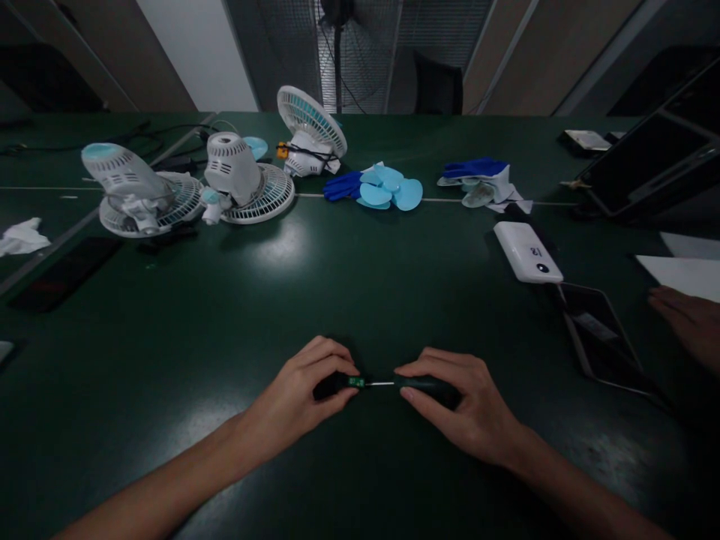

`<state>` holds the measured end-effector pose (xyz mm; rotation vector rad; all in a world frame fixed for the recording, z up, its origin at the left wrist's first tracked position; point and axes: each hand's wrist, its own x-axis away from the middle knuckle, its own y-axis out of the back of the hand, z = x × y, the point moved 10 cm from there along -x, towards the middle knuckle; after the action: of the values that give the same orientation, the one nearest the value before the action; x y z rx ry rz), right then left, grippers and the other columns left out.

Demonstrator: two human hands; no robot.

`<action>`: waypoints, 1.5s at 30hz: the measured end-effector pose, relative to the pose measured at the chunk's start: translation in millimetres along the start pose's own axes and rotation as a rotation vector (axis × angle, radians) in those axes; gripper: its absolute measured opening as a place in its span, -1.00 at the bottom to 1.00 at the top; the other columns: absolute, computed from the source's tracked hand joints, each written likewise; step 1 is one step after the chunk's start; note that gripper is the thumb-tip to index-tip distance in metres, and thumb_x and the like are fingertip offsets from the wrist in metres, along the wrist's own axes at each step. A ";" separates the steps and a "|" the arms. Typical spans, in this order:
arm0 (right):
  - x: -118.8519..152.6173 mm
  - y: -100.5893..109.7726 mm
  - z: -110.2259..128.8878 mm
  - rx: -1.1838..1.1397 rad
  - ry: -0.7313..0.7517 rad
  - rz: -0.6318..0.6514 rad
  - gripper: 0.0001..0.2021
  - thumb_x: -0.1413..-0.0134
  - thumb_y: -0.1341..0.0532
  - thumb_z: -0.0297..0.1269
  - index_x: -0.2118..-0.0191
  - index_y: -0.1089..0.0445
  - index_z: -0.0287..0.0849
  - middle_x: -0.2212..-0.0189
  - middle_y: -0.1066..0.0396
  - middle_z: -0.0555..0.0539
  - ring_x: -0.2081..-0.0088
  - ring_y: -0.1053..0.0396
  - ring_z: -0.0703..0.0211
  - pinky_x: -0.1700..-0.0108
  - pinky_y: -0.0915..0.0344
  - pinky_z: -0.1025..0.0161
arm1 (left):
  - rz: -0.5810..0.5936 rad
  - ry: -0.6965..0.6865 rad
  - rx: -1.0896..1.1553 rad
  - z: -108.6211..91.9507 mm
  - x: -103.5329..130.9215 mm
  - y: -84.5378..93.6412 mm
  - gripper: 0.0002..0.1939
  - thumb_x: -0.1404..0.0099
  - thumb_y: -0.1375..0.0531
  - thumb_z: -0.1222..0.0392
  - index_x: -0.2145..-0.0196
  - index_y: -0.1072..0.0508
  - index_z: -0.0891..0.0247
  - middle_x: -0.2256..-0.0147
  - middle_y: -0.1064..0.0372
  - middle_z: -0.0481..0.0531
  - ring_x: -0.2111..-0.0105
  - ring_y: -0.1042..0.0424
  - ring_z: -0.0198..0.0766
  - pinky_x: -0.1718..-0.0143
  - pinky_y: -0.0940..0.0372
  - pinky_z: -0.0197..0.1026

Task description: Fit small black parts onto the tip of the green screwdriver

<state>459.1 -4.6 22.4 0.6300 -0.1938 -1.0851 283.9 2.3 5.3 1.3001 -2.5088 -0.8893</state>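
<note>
Near the front middle of the dark green table point(337, 300), my left hand point(318, 379) pinches a small dark object with a green marked end point(355, 382). My right hand point(453, 394) is wrapped round the dark handle of a screwdriver point(424, 385). A thin metal shaft point(381, 384) bridges the gap between the two hands and meets the green-marked end. Whether the shaft goes into the dark object cannot be made out. Both hands are low over the table, fingers closed.
Several white fan parts point(233, 169) lie at the back left. Blue fan blades point(391, 187) and gloves point(478, 180) lie further back. A white power bank point(527, 251) and a phone point(599, 334) are at right, near another person's hand point(689, 319).
</note>
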 end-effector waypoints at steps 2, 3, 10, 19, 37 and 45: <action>0.1 -0.2 2.1 0.005 0.023 -0.007 -0.84 -0.28 -0.29 -0.38 0.07 -0.57 -0.18 0.33 -0.53 -0.07 0.37 -0.48 0.15 0.33 -0.32 0.21 | -0.004 -0.010 0.002 -1.9 0.0 0.5 -0.83 -0.39 -0.24 0.24 0.06 -0.52 0.18 0.07 -0.44 0.12 0.07 -0.42 -0.16 0.05 -0.38 -0.08; -0.1 0.2 3.3 0.008 0.036 -0.014 -0.84 -0.27 -0.30 -0.38 0.07 -0.57 -0.18 0.33 -0.53 -0.07 0.37 -0.48 0.15 0.33 -0.32 0.21 | -0.004 -0.012 0.001 -2.4 -0.2 0.5 -0.83 -0.40 -0.24 0.24 0.06 -0.52 0.19 0.08 -0.45 0.12 0.07 -0.42 -0.17 0.05 -0.37 -0.09; -2.5 -4.2 -3.3 -0.111 0.002 0.029 -0.79 -0.31 -0.31 -0.38 -0.02 -0.55 -0.08 0.25 -0.53 -0.04 0.28 -0.49 0.17 0.27 -0.34 0.23 | 0.007 0.010 0.025 -0.7 -2.9 1.1 -0.85 -0.40 -0.24 0.26 0.08 -0.52 0.22 0.10 -0.45 0.07 0.08 -0.41 -0.22 0.05 -0.34 -0.14; -3.6 -5.2 4.0 -0.133 0.049 0.018 -0.76 -0.31 -0.31 -0.41 -0.06 -0.52 -0.12 0.22 -0.53 -0.05 0.24 -0.50 0.18 0.20 -0.37 0.22 | 0.035 0.003 -0.023 -0.9 -0.3 -1.7 -0.86 -0.43 -0.22 0.24 0.07 -0.51 0.19 0.05 -0.40 0.05 0.04 -0.37 -0.22 0.03 -0.32 -0.14; 1.1 7.3 -0.2 0.005 0.012 -0.060 -0.85 -0.27 -0.29 -0.38 0.08 -0.57 -0.17 0.36 -0.52 -0.05 0.39 -0.47 0.16 0.36 -0.29 0.22 | 0.030 0.027 -0.053 -0.6 0.8 -1.1 -0.86 -0.40 -0.22 0.25 0.08 -0.47 0.23 0.05 -0.40 0.09 0.05 -0.37 -0.20 0.02 -0.33 -0.08; 1.4 5.7 -1.6 0.018 -0.010 -0.059 -0.84 -0.27 -0.29 -0.38 0.08 -0.57 -0.16 0.36 -0.52 -0.05 0.40 -0.46 0.16 0.37 -0.29 0.22 | 0.035 0.025 -0.055 -0.9 0.6 -0.6 -0.86 -0.41 -0.22 0.24 0.08 -0.47 0.22 0.04 -0.40 0.10 0.04 -0.38 -0.19 0.02 -0.34 -0.08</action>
<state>464.9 -3.4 24.1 0.6501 -0.1952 -1.1449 284.3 1.1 5.6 1.2389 -2.4627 -0.9219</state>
